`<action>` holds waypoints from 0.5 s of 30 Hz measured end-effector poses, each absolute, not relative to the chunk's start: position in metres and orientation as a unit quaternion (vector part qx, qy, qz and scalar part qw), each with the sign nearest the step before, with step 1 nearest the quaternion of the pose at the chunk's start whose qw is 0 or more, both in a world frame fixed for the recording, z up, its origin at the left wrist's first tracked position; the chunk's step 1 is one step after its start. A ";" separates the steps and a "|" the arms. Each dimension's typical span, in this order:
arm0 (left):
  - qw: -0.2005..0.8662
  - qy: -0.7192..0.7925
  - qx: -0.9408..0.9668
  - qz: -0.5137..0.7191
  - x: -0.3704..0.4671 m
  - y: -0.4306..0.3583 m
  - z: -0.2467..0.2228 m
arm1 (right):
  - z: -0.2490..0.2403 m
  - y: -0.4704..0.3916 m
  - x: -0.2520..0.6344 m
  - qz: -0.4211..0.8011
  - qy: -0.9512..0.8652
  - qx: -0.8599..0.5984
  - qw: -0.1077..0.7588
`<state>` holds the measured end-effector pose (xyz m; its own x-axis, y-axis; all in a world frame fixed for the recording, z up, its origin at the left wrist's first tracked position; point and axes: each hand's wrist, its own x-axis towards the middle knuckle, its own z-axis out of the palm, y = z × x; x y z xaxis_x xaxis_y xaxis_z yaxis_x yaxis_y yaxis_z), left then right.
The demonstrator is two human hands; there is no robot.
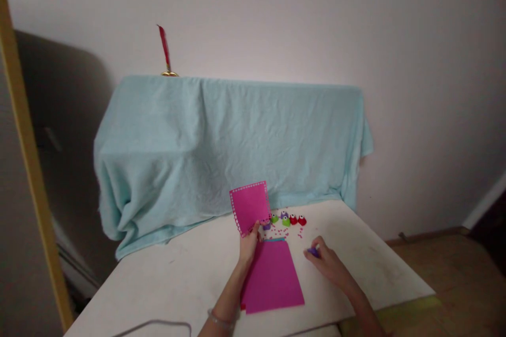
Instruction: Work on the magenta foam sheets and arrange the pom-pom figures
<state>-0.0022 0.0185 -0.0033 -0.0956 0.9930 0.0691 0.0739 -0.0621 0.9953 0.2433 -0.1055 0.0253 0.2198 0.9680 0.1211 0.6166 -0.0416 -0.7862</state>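
Observation:
My left hand [250, 241] pinches the lower edge of a square pink paper [250, 206], lifted above the table, with small punched holes along its edges. My right hand [324, 260] is closed around a small purple craft punch [313, 251], to the right of the paper stack. Beneath my left hand lies a stack of larger pink paper sheets [273, 276], with a blue edge [276, 239] showing at its far side. Beyond it stand several small craft punches with eye-like tops, among them a green punch [285, 221] and a red punch [302, 220]. Pink paper bits [281, 231] are scattered around them.
A white table [190, 268] carries everything. Behind it, a light blue cloth [237, 131] drapes over a large object against the wall. A grey cable [158, 321] lies at the near left edge. A yellow-edged panel [33, 179] stands on the left.

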 end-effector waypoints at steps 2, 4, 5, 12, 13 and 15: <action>0.455 0.495 0.520 0.527 -0.002 0.019 -0.002 | 0.027 -0.114 0.246 0.244 -0.556 -0.700 0.377; 0.476 0.460 0.537 0.523 -0.003 0.017 0.006 | 0.028 -0.117 0.248 0.253 -0.552 -0.702 0.372; 0.487 0.447 0.544 0.517 -0.003 0.015 0.013 | 0.028 -0.117 0.249 0.253 -0.558 -0.697 0.372; 0.567 0.372 0.542 0.498 -0.005 -0.032 0.072 | 0.023 -0.119 0.255 0.171 -0.610 -0.680 0.370; 0.581 0.364 0.527 0.502 -0.006 -0.043 0.076 | 0.023 -0.121 0.256 0.160 -0.615 -0.677 0.371; 0.608 0.351 0.491 0.517 -0.007 -0.067 0.079 | 0.022 -0.124 0.259 0.136 -0.623 -0.671 0.377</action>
<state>-0.0071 -0.0673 0.0787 0.2194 0.9723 0.0801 -0.2831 -0.0151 0.9590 0.2586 -0.1236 0.0221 0.1862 0.9393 0.2881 0.7345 0.0617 -0.6758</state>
